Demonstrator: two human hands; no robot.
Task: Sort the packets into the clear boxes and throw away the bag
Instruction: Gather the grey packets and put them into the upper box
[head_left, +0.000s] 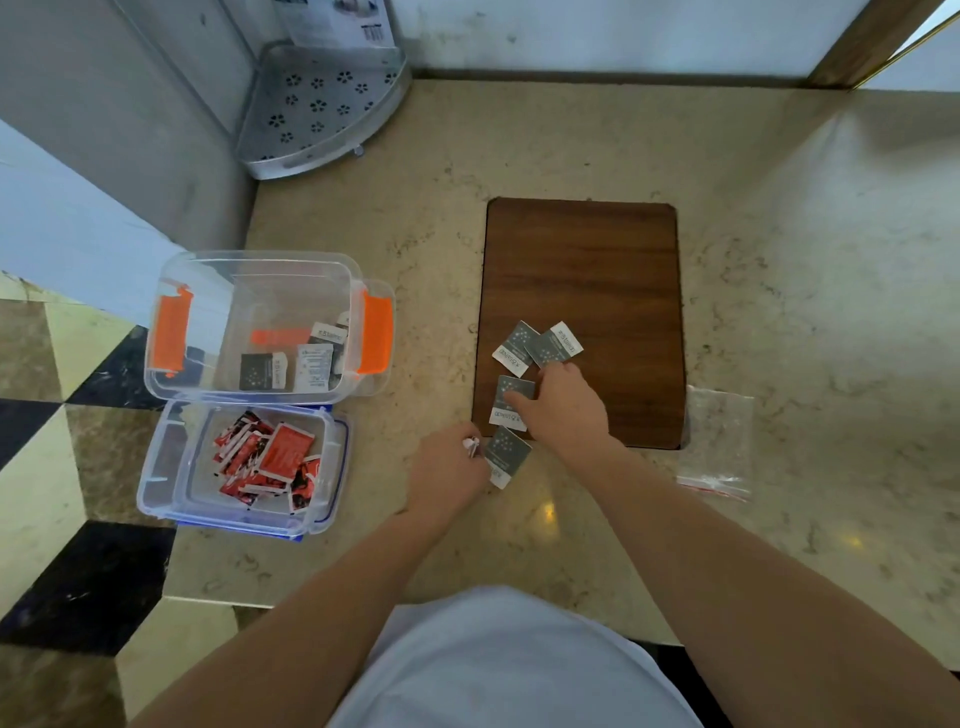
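Packets in grey and white lie on the dark wooden board (582, 291) set in the beige stone counter (779, 270): two overlapping ones (537, 347) near the board's lower left, one (511, 400) just below them, and another (506, 456) hanging over the board's near edge onto the counter; the right hand (563, 405) rests palm down over the board, a fingertip pressed on the third packet, its fingers loosely spread and closed around nothing; the left hand (449, 467) is curled on the counter just beside the lowest packet, pinching a small white piece (471, 446) whose nature I cannot tell; at the counter's left edge stand two clear boxes, the farther one with orange latches (260, 327) holding a few grey and white packets, the nearer one with blue clips (244, 467) holding a heap of red packets (267, 457); the empty clear bag (719, 441) lies flat on the counter just right of the board.
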